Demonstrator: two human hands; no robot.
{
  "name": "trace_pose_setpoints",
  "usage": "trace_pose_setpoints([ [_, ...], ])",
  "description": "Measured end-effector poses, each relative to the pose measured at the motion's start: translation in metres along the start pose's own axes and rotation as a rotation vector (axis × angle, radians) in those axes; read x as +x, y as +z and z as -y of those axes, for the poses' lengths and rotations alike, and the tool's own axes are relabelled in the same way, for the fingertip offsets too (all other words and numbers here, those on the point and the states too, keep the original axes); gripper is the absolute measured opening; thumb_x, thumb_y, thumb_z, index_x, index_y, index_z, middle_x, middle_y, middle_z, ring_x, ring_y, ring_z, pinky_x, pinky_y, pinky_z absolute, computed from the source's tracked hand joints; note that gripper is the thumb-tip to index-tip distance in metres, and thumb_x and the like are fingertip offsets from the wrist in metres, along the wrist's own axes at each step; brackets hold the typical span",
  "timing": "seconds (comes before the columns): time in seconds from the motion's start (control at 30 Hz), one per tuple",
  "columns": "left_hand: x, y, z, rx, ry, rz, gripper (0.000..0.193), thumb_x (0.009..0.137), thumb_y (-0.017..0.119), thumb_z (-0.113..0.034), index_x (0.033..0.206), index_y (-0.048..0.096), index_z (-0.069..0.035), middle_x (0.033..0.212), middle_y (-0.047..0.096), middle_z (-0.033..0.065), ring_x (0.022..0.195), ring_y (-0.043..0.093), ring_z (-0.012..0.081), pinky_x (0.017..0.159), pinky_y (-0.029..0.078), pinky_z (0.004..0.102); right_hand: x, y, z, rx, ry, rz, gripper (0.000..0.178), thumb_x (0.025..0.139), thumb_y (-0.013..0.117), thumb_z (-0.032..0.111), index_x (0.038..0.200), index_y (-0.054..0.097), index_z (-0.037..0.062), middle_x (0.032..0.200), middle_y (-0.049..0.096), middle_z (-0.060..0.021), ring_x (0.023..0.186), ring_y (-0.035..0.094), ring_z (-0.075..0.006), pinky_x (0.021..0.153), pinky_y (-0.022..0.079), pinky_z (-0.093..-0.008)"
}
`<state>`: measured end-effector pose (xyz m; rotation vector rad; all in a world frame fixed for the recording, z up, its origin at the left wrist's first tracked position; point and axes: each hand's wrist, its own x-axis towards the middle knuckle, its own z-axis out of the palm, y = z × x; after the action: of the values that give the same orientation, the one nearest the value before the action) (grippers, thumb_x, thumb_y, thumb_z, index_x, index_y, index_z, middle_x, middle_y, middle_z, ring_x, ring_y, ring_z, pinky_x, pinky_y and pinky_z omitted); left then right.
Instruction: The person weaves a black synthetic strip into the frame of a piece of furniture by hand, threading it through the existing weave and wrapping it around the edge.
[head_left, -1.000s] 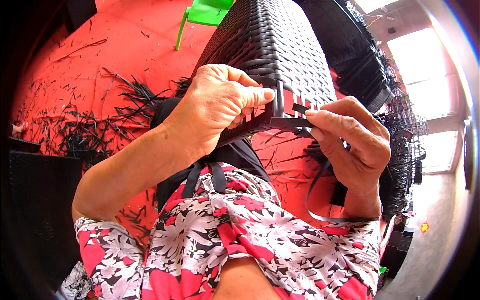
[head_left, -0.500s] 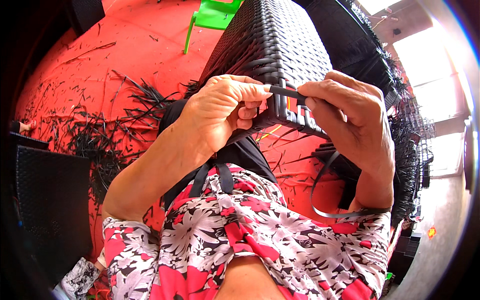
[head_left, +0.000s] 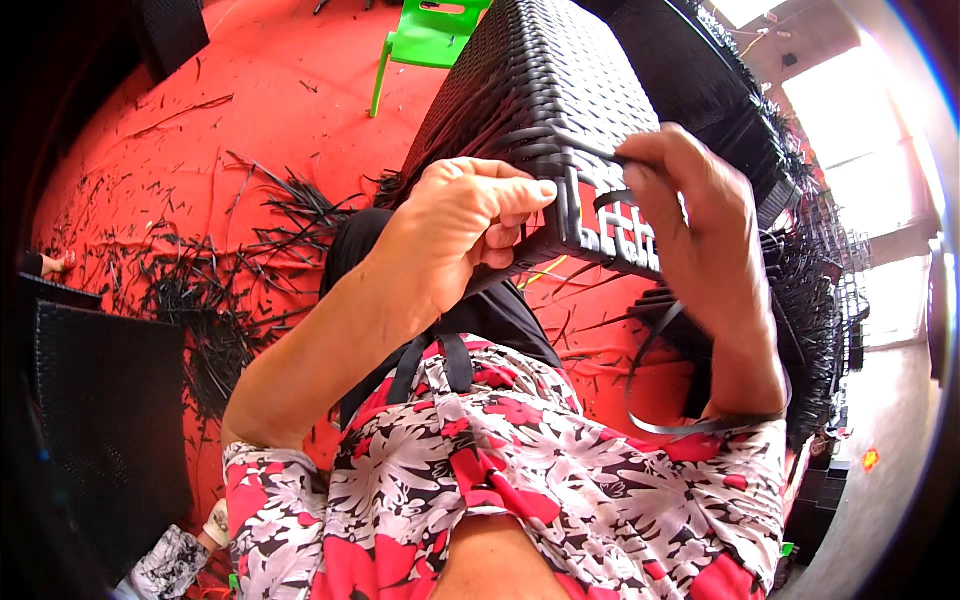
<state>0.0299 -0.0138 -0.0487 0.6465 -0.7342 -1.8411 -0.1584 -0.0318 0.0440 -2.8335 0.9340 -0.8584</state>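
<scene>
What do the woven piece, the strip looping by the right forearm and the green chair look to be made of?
Woven piece: probably plastic wicker, satin; its even black strands catch glossy highlights.
Strip: likely flexible plastic, smooth; it's thin, flat and curves freely.
Green chair: probably moulded plastic, given its uniform bright colour and rounded edges.

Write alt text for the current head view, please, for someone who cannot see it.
A person's left hand is at the corner of a black woven piece while the right hand pinches a black strip. Loose strips litter the red floor.
</scene>
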Motion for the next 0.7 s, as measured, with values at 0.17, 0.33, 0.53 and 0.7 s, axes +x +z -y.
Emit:
trace_pose_setpoints([
  [0.17,-0.008,0.011,0.002,0.123,0.056,-0.133,0.016,0.087,0.067,-0.019,0.08,0.063,-0.005,0.06,0.052,-0.003,0.047,0.044,0.0047,0.042,0.032,0.0183,-0.068,0.017,-0.012,-0.068,0.148,-0.294,0.005,0.091,0.052,0.004,0.095,0.053,0.0005,0.118,0.057,-0.0195,0.102,0.058,-0.0328,0.089,0.044,-0.0395],
  [0.33,-0.007,0.021,-0.005,0.392,0.092,-0.204,0.026,0.084,0.071,-0.026,0.07,0.061,-0.007,0.058,0.054,-0.003,0.044,0.045,0.004,0.041,0.031,0.0179,-0.08,0.035,-0.022,0.227,0.355,-0.332,0.015,0.093,0.056,0.016,0.095,0.053,0.0014,0.118,0.059,-0.0182,0.104,0.058,-0.0299,0.09,0.043,-0.0391],
  [0.53,-0.012,0.028,-0.022,0.442,0.017,-0.324,0.023,0.085,0.07,-0.023,0.07,0.065,-0.007,0.057,0.054,-0.0018,0.044,0.042,0.0026,0.039,0.027,0.0183,-0.065,0.051,-0.023,-0.019,0.135,-0.379,0.013,0.089,0.059,0.018,0.087,0.055,0.0058,0.106,0.063,-0.0139,0.104,0.058,-0.0326,0.086,0.041,-0.0415],
  [0.7,-0.012,0.028,-0.039,0.57,0.043,-0.328,0.022,0.087,0.067,-0.023,0.074,0.065,-0.006,0.062,0.059,0.0001,0.046,0.046,0.0041,0.038,0.029,0.0188,-0.039,0.058,-0.026,-0.157,0.07,-0.522,0.009,0.086,0.06,0.012,0.086,0.055,0.0053,0.09,0.065,-0.0104,0.085,0.063,-0.0295,0.07,0.048,-0.0376],
])
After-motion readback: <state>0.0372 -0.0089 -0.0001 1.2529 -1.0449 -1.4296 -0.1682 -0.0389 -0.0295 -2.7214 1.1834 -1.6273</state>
